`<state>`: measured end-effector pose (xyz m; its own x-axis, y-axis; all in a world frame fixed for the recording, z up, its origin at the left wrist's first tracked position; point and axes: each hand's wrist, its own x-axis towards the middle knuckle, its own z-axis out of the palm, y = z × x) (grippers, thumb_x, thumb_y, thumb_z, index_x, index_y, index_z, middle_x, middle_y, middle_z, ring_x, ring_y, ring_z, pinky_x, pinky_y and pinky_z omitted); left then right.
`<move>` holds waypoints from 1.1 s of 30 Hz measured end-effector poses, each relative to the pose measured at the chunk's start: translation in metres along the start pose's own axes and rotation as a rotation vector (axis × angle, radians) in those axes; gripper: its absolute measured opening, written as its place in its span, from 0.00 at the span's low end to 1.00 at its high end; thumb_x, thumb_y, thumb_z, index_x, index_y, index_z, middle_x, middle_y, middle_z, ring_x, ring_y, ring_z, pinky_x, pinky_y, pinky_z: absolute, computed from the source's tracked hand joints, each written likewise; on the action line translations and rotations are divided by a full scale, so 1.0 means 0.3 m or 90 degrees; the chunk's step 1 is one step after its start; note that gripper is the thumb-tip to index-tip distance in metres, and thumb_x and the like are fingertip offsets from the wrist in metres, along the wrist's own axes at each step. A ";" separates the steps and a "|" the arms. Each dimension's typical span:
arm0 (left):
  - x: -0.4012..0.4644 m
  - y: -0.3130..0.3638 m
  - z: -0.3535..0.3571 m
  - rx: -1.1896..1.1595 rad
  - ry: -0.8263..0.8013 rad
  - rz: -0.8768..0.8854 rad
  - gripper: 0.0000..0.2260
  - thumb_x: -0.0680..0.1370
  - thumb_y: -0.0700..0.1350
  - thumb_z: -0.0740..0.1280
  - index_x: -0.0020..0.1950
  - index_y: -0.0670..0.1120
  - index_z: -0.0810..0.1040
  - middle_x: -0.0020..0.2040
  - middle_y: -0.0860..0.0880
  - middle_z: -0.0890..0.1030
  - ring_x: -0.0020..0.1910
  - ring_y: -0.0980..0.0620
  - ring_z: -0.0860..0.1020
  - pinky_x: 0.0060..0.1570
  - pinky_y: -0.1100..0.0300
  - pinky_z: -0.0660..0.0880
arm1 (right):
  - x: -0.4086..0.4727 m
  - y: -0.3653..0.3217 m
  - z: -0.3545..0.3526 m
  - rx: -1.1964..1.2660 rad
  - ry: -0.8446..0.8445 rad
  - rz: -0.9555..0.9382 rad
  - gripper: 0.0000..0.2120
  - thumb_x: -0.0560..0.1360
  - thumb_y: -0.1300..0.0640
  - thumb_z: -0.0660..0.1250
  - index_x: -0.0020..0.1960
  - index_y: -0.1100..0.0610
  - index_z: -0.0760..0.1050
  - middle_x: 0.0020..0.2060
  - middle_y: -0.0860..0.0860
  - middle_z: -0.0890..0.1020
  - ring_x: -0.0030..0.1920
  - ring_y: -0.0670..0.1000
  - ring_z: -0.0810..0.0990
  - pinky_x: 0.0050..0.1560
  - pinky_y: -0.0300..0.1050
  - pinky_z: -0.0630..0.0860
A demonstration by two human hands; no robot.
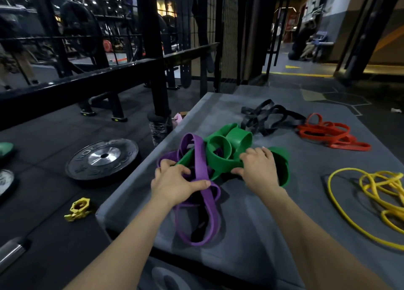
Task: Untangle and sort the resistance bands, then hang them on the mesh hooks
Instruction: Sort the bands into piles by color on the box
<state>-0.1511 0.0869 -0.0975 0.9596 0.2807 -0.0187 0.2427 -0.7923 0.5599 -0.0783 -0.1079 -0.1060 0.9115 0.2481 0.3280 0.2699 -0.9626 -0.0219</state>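
Two bands found knotted together at centre of grey padded platform (pixel 251 235): purple band (pixel 202 171) and wide green band (pixel 238 141), loops interlaced. Left hand (pixel 175 183) seen clenched on purple band, thumb laid across flat strap, fingers curled into tangle at its 11 o'clock side. Right hand (pixel 260 167) noted grasping green band, fingers hooked over a loop edge, thumb pointing toward purple band. Both forearms bare, reaching in from 6 o'clock.

Sorted heaps recorded apart from tangle on same platform: black bands (pixel 269 116) at 1 o'clock, red bands (pixel 332 134) at 2 o'clock just beside black ones, thin yellow bands (pixel 376 193) at 3 o'clock, well apart from green band.

Off platform, on dark floor: black weight plate (pixel 102 158) lying flat at 9 o'clock, yellow barbell collar (pixel 78 210) at 8 o'clock near platform corner, clear bottle (pixel 158 127) standing against platform edge at 11 o'clock. Black wire mesh panel (pixel 227 33) noted upright at 12 o'clock, beyond far end of platform, dark straps hanging beside it. Black rack frame (pixel 87 79) crossing upper left.
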 end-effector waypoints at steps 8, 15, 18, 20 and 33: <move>-0.008 0.016 0.003 -0.052 0.064 -0.008 0.37 0.64 0.66 0.71 0.68 0.51 0.69 0.69 0.47 0.62 0.70 0.43 0.60 0.68 0.51 0.60 | -0.001 0.130 -0.169 0.474 0.191 0.334 0.19 0.76 0.45 0.63 0.41 0.62 0.70 0.31 0.53 0.72 0.37 0.56 0.72 0.34 0.46 0.63; -0.040 0.081 0.067 0.093 0.094 0.125 0.22 0.67 0.62 0.69 0.57 0.53 0.78 0.72 0.49 0.56 0.74 0.48 0.49 0.73 0.51 0.48 | -0.065 0.107 -0.168 0.534 0.192 0.275 0.20 0.75 0.47 0.66 0.39 0.65 0.72 0.31 0.57 0.76 0.34 0.58 0.75 0.31 0.46 0.66; -0.042 0.109 0.074 0.028 0.088 0.124 0.20 0.65 0.59 0.73 0.54 0.55 0.79 0.64 0.53 0.62 0.68 0.49 0.57 0.69 0.55 0.53 | -0.076 0.111 -0.180 0.515 0.202 0.275 0.19 0.75 0.48 0.66 0.37 0.63 0.70 0.29 0.56 0.74 0.33 0.57 0.73 0.30 0.46 0.64; -0.041 0.121 0.083 0.010 0.080 0.143 0.18 0.64 0.56 0.75 0.52 0.56 0.80 0.59 0.54 0.63 0.64 0.51 0.61 0.66 0.57 0.57 | -0.073 0.123 -0.170 0.514 0.191 0.272 0.20 0.74 0.48 0.67 0.40 0.66 0.72 0.34 0.60 0.78 0.36 0.60 0.77 0.34 0.48 0.69; -0.001 -0.119 -0.111 -0.757 0.132 -0.053 0.11 0.77 0.35 0.63 0.36 0.47 0.70 0.35 0.47 0.72 0.34 0.51 0.70 0.39 0.59 0.68 | -0.060 -0.036 -0.122 0.127 -0.004 0.105 0.26 0.73 0.51 0.69 0.66 0.61 0.68 0.61 0.58 0.69 0.64 0.59 0.67 0.63 0.52 0.67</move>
<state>-0.1647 0.1333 -0.0898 0.8795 0.4755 -0.0185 -0.0846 0.1944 0.9773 -0.1090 -0.1060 -0.0771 0.9502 0.0904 0.2983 0.1723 -0.9498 -0.2611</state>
